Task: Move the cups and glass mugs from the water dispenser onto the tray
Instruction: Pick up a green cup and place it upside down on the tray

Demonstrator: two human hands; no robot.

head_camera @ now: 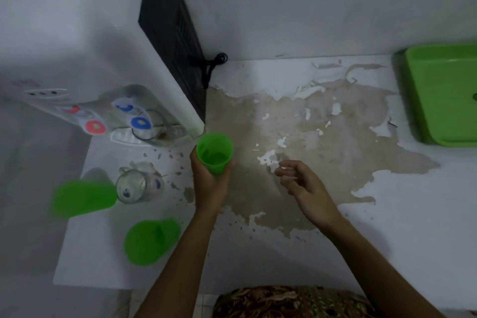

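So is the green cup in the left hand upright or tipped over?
Upright. The green cup sits in the left hand with its open mouth facing up at the camera, so the inside shows; no liquid is apparent.

Your one head camera looks steeply down, close over the counter (387, 227), dispenser (77, 33) at ten o'clock.

A white counter (387, 227), paint peeling — bearing dispenser (77, 46), green tray (444, 95), two green cups (85, 197) (152, 240), glass mug (136, 184).

White worktop (387, 240), paint peeled across middle, brown stained patch (322, 152) bare. Plain white wall (309, 8) behind. Black cord (214, 62) at wall foot. Dim, flat light.
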